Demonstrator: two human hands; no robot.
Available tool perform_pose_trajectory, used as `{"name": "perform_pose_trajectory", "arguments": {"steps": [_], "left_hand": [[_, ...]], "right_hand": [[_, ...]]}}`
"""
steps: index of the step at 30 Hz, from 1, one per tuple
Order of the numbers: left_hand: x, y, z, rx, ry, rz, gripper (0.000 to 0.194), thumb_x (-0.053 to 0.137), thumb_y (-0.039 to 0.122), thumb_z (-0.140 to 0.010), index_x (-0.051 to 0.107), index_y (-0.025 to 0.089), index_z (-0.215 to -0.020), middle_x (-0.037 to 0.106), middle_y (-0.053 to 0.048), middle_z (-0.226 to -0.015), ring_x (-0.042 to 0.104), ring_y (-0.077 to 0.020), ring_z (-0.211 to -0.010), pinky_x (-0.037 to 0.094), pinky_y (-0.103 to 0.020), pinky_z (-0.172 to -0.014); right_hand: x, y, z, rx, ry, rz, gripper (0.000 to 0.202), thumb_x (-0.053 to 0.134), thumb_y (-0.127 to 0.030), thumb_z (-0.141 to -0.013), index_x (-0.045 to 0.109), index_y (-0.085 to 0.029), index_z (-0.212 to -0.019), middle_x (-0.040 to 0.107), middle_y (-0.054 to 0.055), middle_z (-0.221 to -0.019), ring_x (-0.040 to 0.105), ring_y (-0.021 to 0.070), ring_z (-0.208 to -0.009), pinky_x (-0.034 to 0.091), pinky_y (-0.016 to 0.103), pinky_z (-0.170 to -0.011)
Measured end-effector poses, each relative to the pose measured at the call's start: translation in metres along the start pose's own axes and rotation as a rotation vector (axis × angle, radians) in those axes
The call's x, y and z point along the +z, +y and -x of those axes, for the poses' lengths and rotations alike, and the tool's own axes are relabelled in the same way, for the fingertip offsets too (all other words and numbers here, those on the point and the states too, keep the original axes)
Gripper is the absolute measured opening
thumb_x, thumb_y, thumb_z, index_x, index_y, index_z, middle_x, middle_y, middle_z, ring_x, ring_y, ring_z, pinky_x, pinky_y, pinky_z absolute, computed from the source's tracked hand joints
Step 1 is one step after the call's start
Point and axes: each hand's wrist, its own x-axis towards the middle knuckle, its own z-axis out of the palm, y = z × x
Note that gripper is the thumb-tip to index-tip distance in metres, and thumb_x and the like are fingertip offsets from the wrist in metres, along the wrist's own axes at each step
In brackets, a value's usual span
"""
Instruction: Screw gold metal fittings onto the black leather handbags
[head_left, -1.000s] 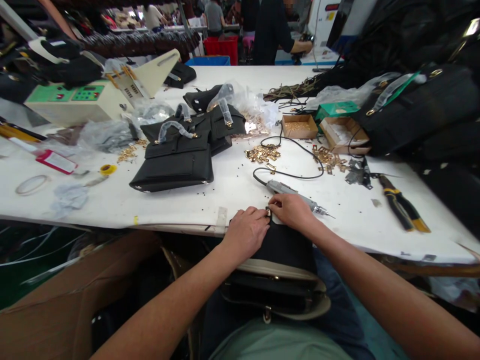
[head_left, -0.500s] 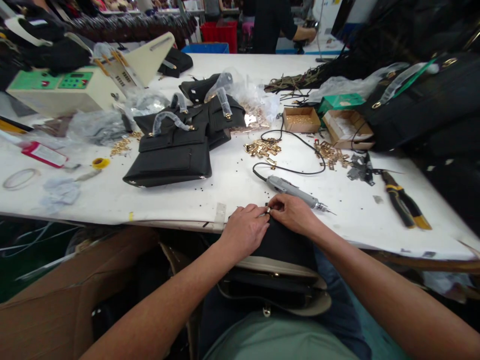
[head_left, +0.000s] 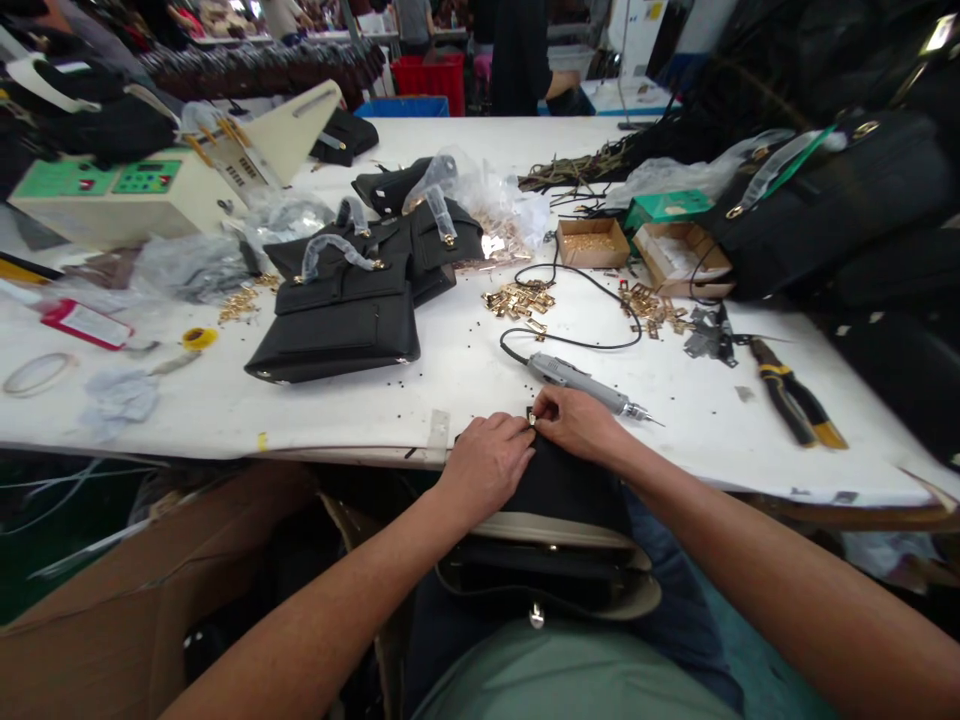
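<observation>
- Right hand [head_left: 576,424]: thumb and fingers drawn nearly together at a small shiny metal fitting [head_left: 532,419]; cannot tell if they grip the fitting or the black material under it.
- Left hand [head_left: 491,460]: fingers slightly bent, close together, lying over the far end of the bag, tips beside the fitting; cannot tell if anything is under them.
- Black bag [head_left: 574,490]: on the person's lap at the near table edge, beige-edged mouth gaping toward the body, metal clasp [head_left: 536,615] on the near flap.
- Grey electric screwdriver [head_left: 576,382]: on the white table [head_left: 360,412], just beyond the right hand, bit pointing right. Black cord [head_left: 600,347] loops behind it.
- Gold hardware pile [head_left: 517,300]: farther out, beyond the screwdriver. Second gold pile [head_left: 652,310] to its right.
- Right side: dark metal plates [head_left: 709,337], then pliers [head_left: 791,393] with black and yellow handles.
- Behind the piles: cardboard box [head_left: 595,262] of small gold parts, another open box [head_left: 697,290] beside it.
- Left of the hands: black handbags [head_left: 341,330], clear plastic on the handles.
- Farther left: yellow tape roll [head_left: 199,339], beige machine [head_left: 202,205] with green panels.
- Far end: blue bin [head_left: 409,106], red crate [head_left: 442,78], a co-worker in dark clothing [head_left: 517,60].
</observation>
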Motion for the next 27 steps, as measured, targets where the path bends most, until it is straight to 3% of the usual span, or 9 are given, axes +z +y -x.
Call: {"name": "perform_pose_trajectory", "arguments": {"steps": [6,11,21,27], "left_hand": [[-0.007,0.006,-0.004,0.007,-0.07,-0.066,0.021,0.051,0.026,-0.101,0.065,0.018,-0.115,0.069,-0.007,-0.108,0.06,-0.0255,-0.105,0.048,-0.041,-0.079],[-0.005,0.006,-0.001,0.009,-0.058,-0.056,0.025,0.05,0.025,-0.101,0.063,0.017,-0.121,0.069,-0.007,-0.114,0.06,-0.0247,-0.11,0.05,-0.04,-0.082],[-0.007,0.007,-0.001,0.006,-0.065,-0.061,0.024,0.051,0.025,-0.101,0.063,0.017,-0.12,0.068,-0.008,-0.117,0.06,-0.0244,-0.111,0.05,-0.039,-0.083],[-0.005,0.007,0.0,0.003,-0.056,-0.057,0.027,0.05,0.025,-0.101,0.062,0.016,-0.124,0.069,-0.008,-0.118,0.059,-0.0249,-0.113,0.05,-0.041,-0.084]], "right_hand": [[-0.005,-0.001,-0.001,-0.032,-0.044,0.014,0.012,0.065,-0.022,-0.081,0.072,-0.022,-0.09,0.073,0.0,-0.083,0.063,0.0161,-0.074,0.042,0.026,-0.065],[-0.008,-0.009,-0.002,-0.003,-0.051,0.073,0.01,0.068,-0.028,-0.079,0.072,-0.023,-0.087,0.074,0.0,-0.083,0.064,0.017,-0.073,0.041,0.027,-0.063],[-0.013,0.0,-0.003,-0.041,-0.071,-0.041,0.011,0.064,-0.021,-0.079,0.073,-0.022,-0.085,0.072,0.0,-0.078,0.063,0.0161,-0.07,0.044,0.027,-0.064],[-0.008,-0.001,0.0,-0.047,-0.025,0.004,0.012,0.069,-0.033,-0.081,0.071,-0.022,-0.084,0.072,-0.001,-0.077,0.061,0.0162,-0.069,0.042,0.028,-0.063]]}}
